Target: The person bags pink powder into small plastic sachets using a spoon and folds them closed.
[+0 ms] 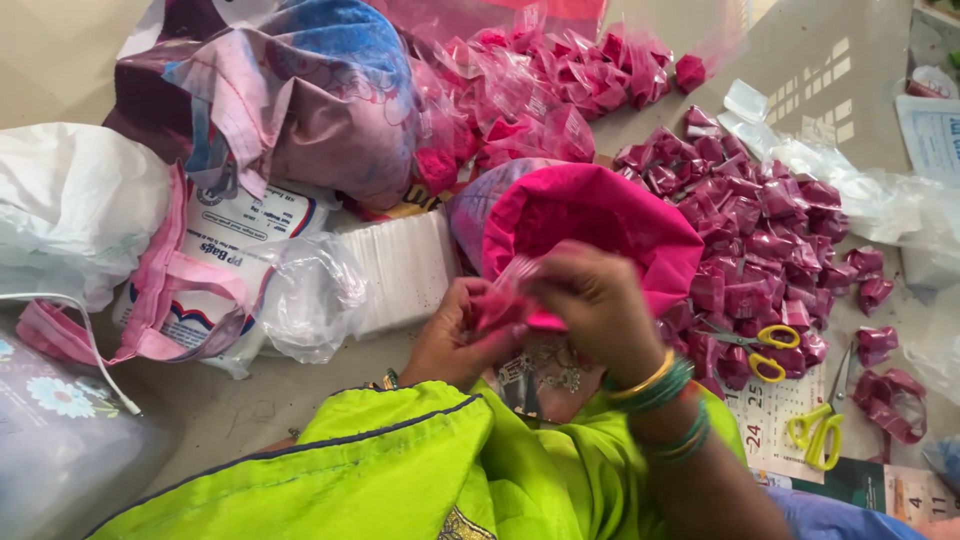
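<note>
On a grey floor [300, 400] strewn with pink packets [760, 240], both hands' fingers [560, 275] pinch a small pink packet [505, 300].

Small clear packet [505, 290], seemingly pink-filled, pinched upright between both hands

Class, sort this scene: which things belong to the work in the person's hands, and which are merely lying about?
In use: left hand and right hand pinching a small pink packet; pink powder heap; filled packets.

Lying about: yellow scissors; white sack; calendar sheet.
</note>
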